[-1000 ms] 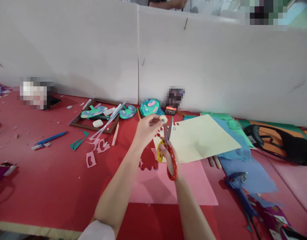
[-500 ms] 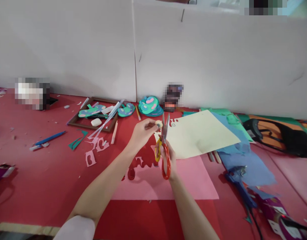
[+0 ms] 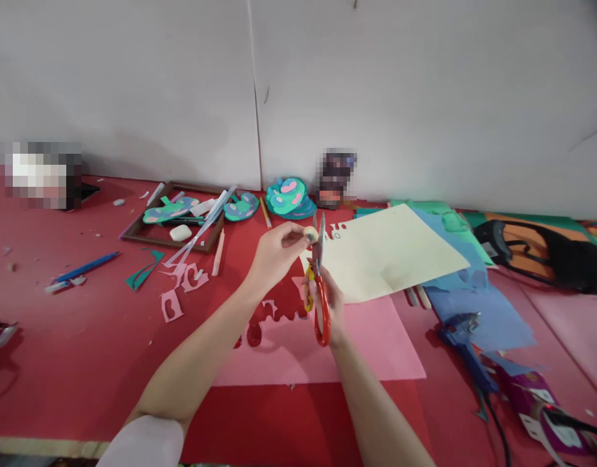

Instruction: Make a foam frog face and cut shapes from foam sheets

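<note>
My left hand (image 3: 275, 255) pinches a small pale yellow paper piece (image 3: 310, 234) between thumb and fingers. My right hand (image 3: 327, 305) grips red-and-yellow-handled scissors (image 3: 319, 285), blades pointing up and closed against the edge of that piece. Both hands hover above a pink sheet (image 3: 327, 350) with cut-outs along its left edge. A pale yellow sheet (image 3: 390, 253) lies just to the right of the blades.
A brown frame (image 3: 133, 235) with teal cut-outs, pink scraps (image 3: 181, 285) and a blue pen (image 3: 84, 267) lie at the left. Teal shapes (image 3: 286, 196) lean by the white wall. Blue and green sheets, a glue gun (image 3: 466, 353) and a black strap (image 3: 546, 256) lie at the right.
The scissor blades, apart a second ago, have closed on the small piece. Both hands stayed together while the camera view dipped slightly.
</note>
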`<control>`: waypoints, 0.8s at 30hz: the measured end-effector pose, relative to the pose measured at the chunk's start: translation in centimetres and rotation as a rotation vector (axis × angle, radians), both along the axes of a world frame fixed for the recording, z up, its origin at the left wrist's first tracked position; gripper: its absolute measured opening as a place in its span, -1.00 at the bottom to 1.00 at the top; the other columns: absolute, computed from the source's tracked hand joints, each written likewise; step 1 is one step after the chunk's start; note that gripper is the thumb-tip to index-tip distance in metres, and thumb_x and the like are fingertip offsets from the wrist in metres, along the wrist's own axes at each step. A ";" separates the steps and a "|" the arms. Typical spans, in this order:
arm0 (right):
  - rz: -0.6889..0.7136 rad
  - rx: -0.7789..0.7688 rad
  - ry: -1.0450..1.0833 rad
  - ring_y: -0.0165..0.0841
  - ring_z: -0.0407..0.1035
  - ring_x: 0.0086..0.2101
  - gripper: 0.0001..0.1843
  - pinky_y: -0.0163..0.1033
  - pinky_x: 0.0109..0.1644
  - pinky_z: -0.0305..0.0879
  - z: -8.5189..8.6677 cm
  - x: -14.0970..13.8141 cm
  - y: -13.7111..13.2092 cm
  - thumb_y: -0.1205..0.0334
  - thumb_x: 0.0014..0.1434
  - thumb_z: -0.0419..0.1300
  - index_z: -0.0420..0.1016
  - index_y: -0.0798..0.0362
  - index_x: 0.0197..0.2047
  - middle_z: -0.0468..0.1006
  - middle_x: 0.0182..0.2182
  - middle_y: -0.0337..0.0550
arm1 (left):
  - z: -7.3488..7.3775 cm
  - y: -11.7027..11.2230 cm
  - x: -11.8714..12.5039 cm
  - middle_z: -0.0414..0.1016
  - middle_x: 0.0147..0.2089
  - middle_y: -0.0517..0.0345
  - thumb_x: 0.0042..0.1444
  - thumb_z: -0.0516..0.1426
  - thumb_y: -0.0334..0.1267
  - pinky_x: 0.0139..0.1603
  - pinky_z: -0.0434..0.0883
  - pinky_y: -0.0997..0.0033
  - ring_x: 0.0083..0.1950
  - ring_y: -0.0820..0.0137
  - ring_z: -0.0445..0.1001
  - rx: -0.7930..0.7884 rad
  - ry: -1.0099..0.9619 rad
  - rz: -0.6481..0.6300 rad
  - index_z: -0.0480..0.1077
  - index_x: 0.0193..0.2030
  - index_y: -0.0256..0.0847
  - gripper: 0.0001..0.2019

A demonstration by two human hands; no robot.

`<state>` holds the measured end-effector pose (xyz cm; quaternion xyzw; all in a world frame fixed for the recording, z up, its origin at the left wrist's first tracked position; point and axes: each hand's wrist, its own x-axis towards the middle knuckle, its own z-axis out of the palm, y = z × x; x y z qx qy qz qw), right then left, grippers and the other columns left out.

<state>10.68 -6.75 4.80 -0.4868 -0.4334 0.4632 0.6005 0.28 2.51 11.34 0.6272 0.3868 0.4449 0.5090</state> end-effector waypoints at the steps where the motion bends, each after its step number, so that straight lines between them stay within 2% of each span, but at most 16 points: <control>1: -0.006 -0.004 -0.001 -0.52 0.13 -0.53 -0.61 -0.34 -0.50 0.14 0.0 0.0 0.0 0.05 0.17 0.10 0.29 -0.08 0.06 0.30 -0.37 -0.25 | 0.0 -0.1 0.0 0.54 -0.29 0.13 0.03 0.16 -0.19 -0.17 0.43 0.40 -0.23 0.39 0.51 0.002 0.009 0.000 0.44 -0.31 -0.21 -0.86; 13: 0.019 -0.001 0.028 -0.53 0.13 -0.54 -0.58 -0.33 -0.52 0.14 0.5 0.1 -0.2 0.06 0.17 0.10 0.27 -0.09 0.10 0.30 -0.37 -0.25 | 0.4 -0.1 -0.3 0.53 -0.31 0.16 0.03 0.15 -0.21 -0.21 0.43 0.46 -0.26 0.42 0.51 0.028 0.069 0.018 0.43 -0.33 -0.20 -0.88; 24: -0.028 -0.032 -0.011 -0.52 0.16 -0.53 -0.56 -0.35 -0.53 0.17 0.4 0.1 -0.1 0.06 0.14 0.14 0.31 -0.05 0.09 0.31 -0.38 -0.23 | 0.6 -0.1 -0.4 0.54 -0.29 0.15 0.03 0.14 -0.23 -0.20 0.42 0.46 -0.25 0.41 0.51 0.031 0.095 0.010 0.43 -0.31 -0.21 -0.87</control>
